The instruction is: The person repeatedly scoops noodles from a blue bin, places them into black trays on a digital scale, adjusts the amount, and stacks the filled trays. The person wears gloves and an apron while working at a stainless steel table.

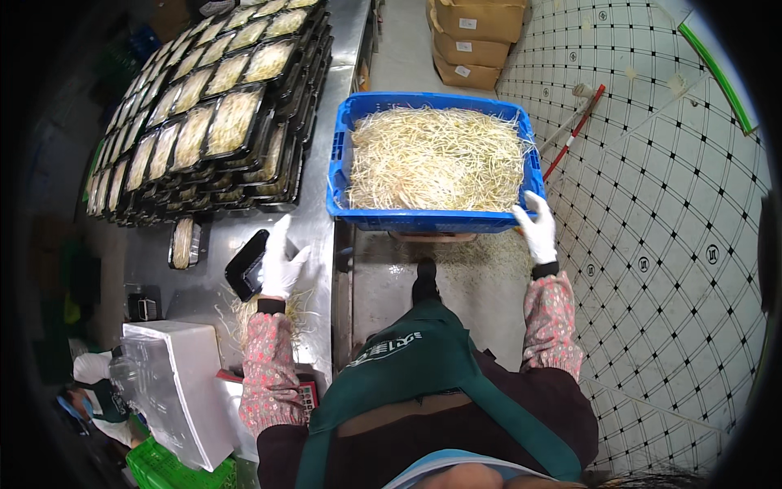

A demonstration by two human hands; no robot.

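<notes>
In the head view, my left hand [281, 266], in a white glove, is over the steel table with its fingers apart. It partly overlaps a tilted black plastic tray [239, 264] and does not visibly grip it. My right hand [540, 231], also gloved, is at the near right corner of a blue plastic crate [427, 216]. Its thumb and fingers overlap the rim, but whether they grip it is unclear. Bean sprouts [434, 160] heap inside the crate, which stands on a low support [434, 237]. Loose sprouts [244, 318] lie beside my left wrist.
Stacked black trays of sprouts [235, 122] crowd the far steel table [311, 244]. One filled tray [183, 243] sits apart. Nearer are a white foam box [189, 391] and green crate [177, 467]. Another person [104, 391] is at left. Cardboard boxes [479, 46] stand beyond the crate.
</notes>
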